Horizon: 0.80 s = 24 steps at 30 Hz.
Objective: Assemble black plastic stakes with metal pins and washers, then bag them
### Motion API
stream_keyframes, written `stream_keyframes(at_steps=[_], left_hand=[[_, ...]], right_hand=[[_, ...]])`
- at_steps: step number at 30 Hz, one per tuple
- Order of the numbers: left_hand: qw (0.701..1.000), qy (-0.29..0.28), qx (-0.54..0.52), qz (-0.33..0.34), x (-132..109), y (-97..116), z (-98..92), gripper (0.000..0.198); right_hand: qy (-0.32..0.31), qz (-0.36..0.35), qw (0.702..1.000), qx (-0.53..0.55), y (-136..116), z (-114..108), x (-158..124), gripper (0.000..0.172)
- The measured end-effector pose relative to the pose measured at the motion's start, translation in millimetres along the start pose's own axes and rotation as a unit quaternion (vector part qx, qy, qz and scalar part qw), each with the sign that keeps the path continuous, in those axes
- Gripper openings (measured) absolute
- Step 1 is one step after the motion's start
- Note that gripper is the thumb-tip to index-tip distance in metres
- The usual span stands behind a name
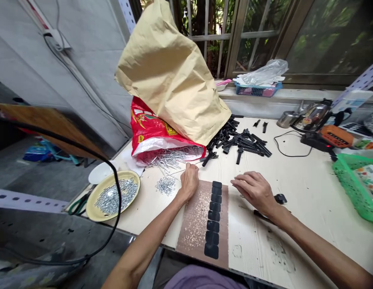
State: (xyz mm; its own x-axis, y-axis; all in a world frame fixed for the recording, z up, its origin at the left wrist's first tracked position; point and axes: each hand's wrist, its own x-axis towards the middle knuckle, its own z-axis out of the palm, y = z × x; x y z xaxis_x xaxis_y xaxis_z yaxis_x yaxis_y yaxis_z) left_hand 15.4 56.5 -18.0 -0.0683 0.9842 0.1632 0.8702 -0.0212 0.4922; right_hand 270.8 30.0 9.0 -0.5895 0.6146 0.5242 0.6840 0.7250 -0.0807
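My left hand [190, 181] is closed in a pinch at the top left corner of a brown board [195, 249]. Thin metal rods lie close beside its fingers, and what the fingertips hold is hidden. A column of black square pads [215, 216] runs down the board. To the right, my right hand [258, 192] hovers over the table with its fingers stretched out and nothing visible in them. Beside and partly under that hand lies a black plastic part [280, 198]. Long metal rods [168, 158] spill from a red bag [146, 120] ahead of my left hand.
A yellow bowl [134, 200] of small metal pieces stands left, near a loose pile of them [165, 185]. Black plastic parts [248, 142] are heaped behind, beside a large paper sack [174, 76]. A green basket [351, 188] sits right; a black cable [118, 192] loops in front left.
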Motion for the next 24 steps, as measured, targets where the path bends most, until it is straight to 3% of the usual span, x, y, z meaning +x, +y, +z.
stream_keyframes(at_steps=[3, 5, 9, 11, 13, 15, 17, 20, 24], left_hand=[[0.993, -0.011, -0.116, 0.029, -23, 8, -13.0, 0.020], [0.975, -0.049, -0.216, 0.025, -40, 12, -20.8, 0.022], [0.897, -0.152, -0.409, -0.073, -70, 9, -33.3, 0.031], [0.875, -0.191, -0.428, -0.122, -80, 1, -38.8, 0.038], [0.903, -0.165, -0.376, -0.123, -86, -12, -44.0, 0.038], [0.960, -0.067, -0.258, -0.090, -88, -31, -48.5, 0.031], [0.991, 0.014, -0.115, -0.068, -85, -50, -51.1, 0.025], [0.998, 0.026, 0.038, -0.050, -78, -72, -50.2, 0.022], [0.987, 0.001, 0.159, -0.026, -70, -80, -44.3, 0.021]], right_hand=[[0.035, -0.089, 0.995, 0.002, -18, 17, 38, 0.028], [0.029, -0.157, 0.987, 0.020, -26, 27, 53, 0.028], [-0.006, -0.251, 0.966, 0.054, -38, 38, 56, 0.024], [-0.004, -0.279, 0.958, 0.057, -43, 41, 51, 0.022], [0.012, -0.287, 0.956, 0.057, -48, 44, 45, 0.019], [0.028, -0.257, 0.964, 0.055, -51, 47, 41, 0.018], [0.033, -0.200, 0.978, 0.054, -54, 49, 38, 0.019], [0.034, -0.130, 0.989, 0.061, -57, 50, 36, 0.020], [0.026, -0.102, 0.992, 0.071, -64, 48, 31, 0.017]])
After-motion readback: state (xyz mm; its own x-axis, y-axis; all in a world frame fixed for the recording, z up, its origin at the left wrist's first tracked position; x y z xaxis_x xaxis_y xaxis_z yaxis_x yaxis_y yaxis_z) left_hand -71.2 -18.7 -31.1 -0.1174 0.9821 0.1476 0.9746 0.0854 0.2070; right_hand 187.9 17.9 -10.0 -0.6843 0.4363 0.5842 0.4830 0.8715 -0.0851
